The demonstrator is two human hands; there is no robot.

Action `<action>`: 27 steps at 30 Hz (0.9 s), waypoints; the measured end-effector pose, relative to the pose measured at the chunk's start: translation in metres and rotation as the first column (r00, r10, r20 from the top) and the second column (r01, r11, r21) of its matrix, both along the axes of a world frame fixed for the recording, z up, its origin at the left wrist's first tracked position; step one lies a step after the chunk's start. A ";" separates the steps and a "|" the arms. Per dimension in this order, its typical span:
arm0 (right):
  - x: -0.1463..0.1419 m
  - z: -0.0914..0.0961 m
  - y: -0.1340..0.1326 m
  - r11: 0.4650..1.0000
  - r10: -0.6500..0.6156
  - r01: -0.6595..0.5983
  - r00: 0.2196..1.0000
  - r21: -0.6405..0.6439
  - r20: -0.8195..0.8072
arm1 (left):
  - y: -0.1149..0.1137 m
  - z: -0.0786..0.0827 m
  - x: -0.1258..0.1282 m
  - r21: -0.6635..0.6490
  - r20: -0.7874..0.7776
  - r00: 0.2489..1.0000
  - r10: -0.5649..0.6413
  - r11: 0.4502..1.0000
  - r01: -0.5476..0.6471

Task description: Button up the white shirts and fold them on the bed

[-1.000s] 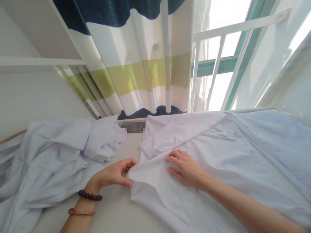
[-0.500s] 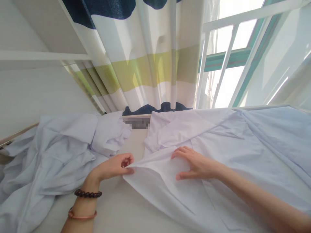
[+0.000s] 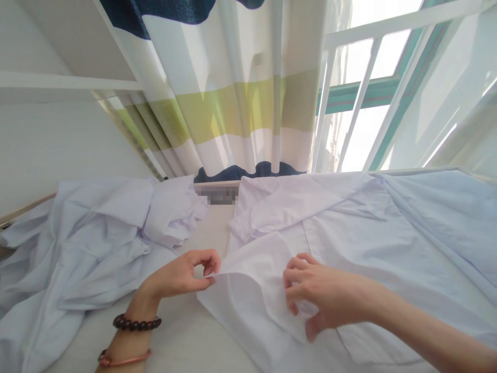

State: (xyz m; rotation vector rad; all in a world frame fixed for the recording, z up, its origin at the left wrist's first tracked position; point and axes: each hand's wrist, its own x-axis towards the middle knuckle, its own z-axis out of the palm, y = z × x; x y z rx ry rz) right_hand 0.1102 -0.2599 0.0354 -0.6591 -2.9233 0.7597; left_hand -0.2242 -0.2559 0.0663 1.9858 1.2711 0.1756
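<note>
A white coat [image 3: 349, 254] lies spread over a pale flat surface, with a long sleeve [image 3: 295, 199] folded across its far part. My left hand [image 3: 186, 274] pinches the edge of the coat between thumb and fingers, lifting that corner slightly. Dark beads and a copper-coloured bangle circle the left wrist. Over the coat's front, to the right, is my right hand [image 3: 310, 287], its fingers bent and apart from the thumb. Nothing is gripped in it; whether its fingertips touch the cloth I cannot tell.
A crumpled heap of white cloth [image 3: 101, 238] lies on the left. Beyond the far edge hangs a striped curtain [image 3: 233, 109], with a white railing [image 3: 353, 114] and a window to its right. A small blurred patch [image 3: 222, 194] sits at the far edge.
My right hand has moved nearer and slightly right, its fingers now more bent. My left hand, still pinching the coat's edge, has shifted a little right. The lifted flap has changed shape.
</note>
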 end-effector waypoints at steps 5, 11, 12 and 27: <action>0.014 0.003 -0.005 1.000 0.027 -0.026 0.989 0.004 -0.148 | -0.005 0.009 -0.007 -0.091 0.136 0.981 -0.138 0.984 0.151; 0.037 0.026 0.000 0.983 0.022 -0.051 0.987 -0.176 -0.160 | -0.015 0.023 -0.014 -0.217 0.175 0.961 -0.213 0.944 0.249; 0.040 0.028 0.001 0.972 0.043 -0.075 0.989 -0.223 -0.145 | -0.016 0.023 -0.015 -0.253 0.168 0.958 -0.233 0.929 0.270; 0.033 0.019 0.001 0.988 -0.140 0.138 0.990 -0.067 -0.022 | 0.010 -0.021 0.025 0.150 -0.170 0.963 0.208 0.971 -0.184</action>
